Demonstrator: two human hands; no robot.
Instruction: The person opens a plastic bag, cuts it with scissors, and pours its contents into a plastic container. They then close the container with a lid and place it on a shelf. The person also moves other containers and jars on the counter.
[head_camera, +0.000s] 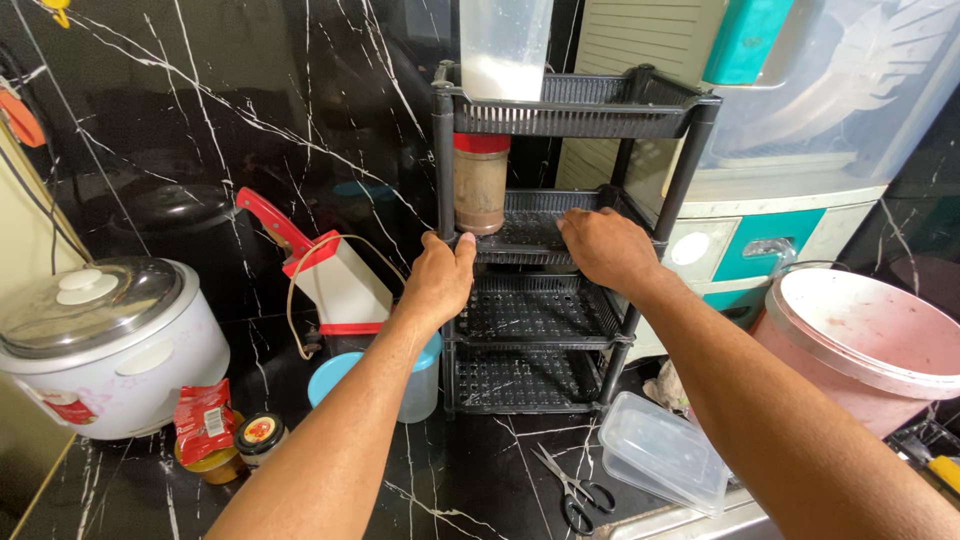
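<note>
**Inspector:** You are gripping the black tiered rack with both hands at its second shelf. Your left hand is closing around the front left post, fingers curled, thumb on top. Your right hand is lying over the shelf's front rim, fingers bent onto the mesh.

**Operator:** How far along would you judge it?

**Inspector:** The rack is standing upright on the black marble counter, against the wall. I judge you are steadying or shifting it; the three lower shelves are sitting bare. The top shelf is carrying a clear container of white powder, and a red-lidded jar of brown powder is standing at the back left of the second shelf, so loading is barely under way.

**Operator:** And packaging?

**Inspector:** A red sachet is leaning on two small jars at front left, beside the white rice cooker. A clear lidded box is lying right of the scissors.
</note>
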